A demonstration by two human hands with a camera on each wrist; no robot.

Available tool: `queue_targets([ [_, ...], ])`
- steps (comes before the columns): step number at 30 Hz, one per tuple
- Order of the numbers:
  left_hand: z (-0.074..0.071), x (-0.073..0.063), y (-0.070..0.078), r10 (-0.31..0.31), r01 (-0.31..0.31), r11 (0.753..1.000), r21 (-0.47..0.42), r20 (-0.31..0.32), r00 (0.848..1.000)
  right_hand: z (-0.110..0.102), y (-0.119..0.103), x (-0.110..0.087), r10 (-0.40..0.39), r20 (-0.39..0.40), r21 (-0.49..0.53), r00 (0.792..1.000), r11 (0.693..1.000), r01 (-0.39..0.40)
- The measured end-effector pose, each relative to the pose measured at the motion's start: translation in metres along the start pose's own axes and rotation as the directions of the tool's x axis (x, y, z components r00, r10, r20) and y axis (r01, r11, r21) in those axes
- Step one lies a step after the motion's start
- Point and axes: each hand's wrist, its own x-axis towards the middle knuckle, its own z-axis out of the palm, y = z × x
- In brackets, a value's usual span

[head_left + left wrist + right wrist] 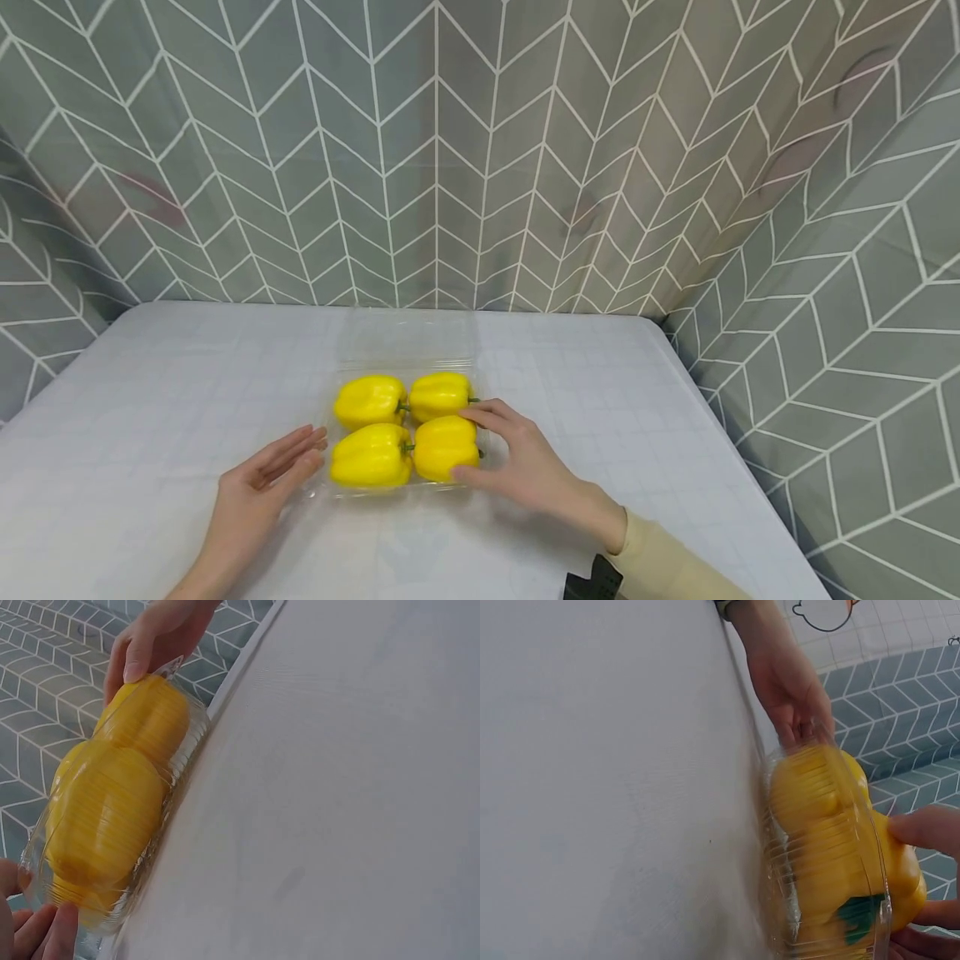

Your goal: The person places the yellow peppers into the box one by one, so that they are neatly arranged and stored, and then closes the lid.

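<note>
Several yellow bell peppers sit close together in a clear plastic clamshell box (347, 493), two in front and two behind. My right hand (525, 462) grips the front right pepper (442, 448), thumb on its near side and fingers on its far side; the right wrist view shows the thumb (926, 826) against it. At the box's left end is my left hand (258, 483), its fingers extended and touching the clear wall, as the left wrist view shows at the fingertips (66, 919). The front left pepper (371, 457) lies nearest to it. Green stems point right.
The box's clear lid (408, 337) lies folded back toward the table's far edge. A white cloth covers the table (187, 375). Grey patterned curtains (465, 167) stand behind and to the right. A black strap (594, 581) shows near my right sleeve.
</note>
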Motion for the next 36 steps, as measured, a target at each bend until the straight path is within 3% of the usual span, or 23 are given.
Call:
queue_targets([
  [7, 0.004, -0.002, 0.005, -0.036, 0.037, 0.999, -0.016, 0.029, 0.999, -0.007, 0.003, -0.008, -0.021, -0.024, 0.032, 0.999, 0.999, 0.022],
  [13, 0.005, -0.001, 0.006, 0.016, -0.016, 1.000, -0.005, 0.026, 1.000, -0.011, 0.010, -0.010, -0.065, -0.061, 0.119, 0.996, 0.990, 0.072],
  [18, 0.005, 0.005, 0.005, 0.035, -0.035, 0.999, 0.008, 0.013, 0.999, -0.014, 0.013, -0.006, -0.038, -0.104, 0.158, 0.994, 0.986, 0.055],
  [25, 0.005, 0.021, 0.003, 0.025, -0.025, 1.000, -0.015, -0.006, 1.000, -0.013, 0.022, 0.004, 0.065, -0.188, 0.182, 0.980, 0.983, -0.030],
  [36, 0.017, 0.057, 0.004, -0.009, 0.008, 0.999, -0.050, -0.029, 1.000, -0.005, 0.043, 0.034, 0.139, -0.330, 0.237, 0.934, 0.970, -0.061],
])
